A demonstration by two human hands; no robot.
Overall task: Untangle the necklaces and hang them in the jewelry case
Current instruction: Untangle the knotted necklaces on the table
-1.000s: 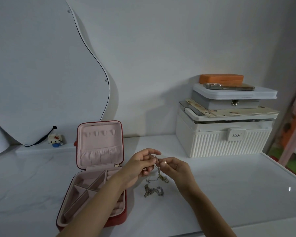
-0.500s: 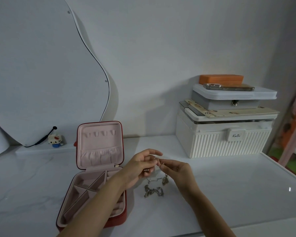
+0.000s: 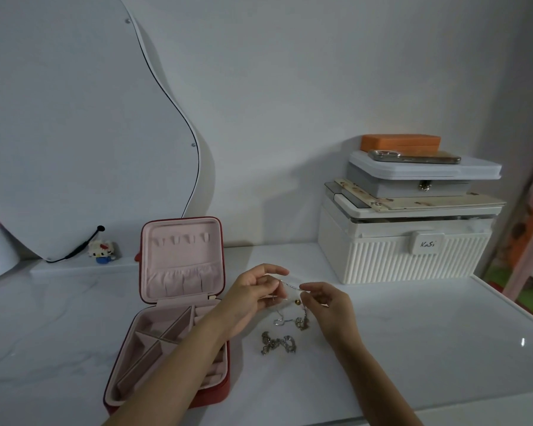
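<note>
Above the marble tabletop (image 3: 413, 348), beside the open red jewelry case (image 3: 179, 305) — left hand (image 3: 253, 298) and right hand (image 3: 330, 305) pinching a thin chain (image 3: 288, 285) taut, tangled necklaces (image 3: 279, 342) dangling and pooled below. Light, limp, snag-prone — best gripped near the knot, never yanked.

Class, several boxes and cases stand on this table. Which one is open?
The red jewelry case, left of the hands, pink-lined lid raised. The ribbed white box, grey box and orange case are shut.
</note>
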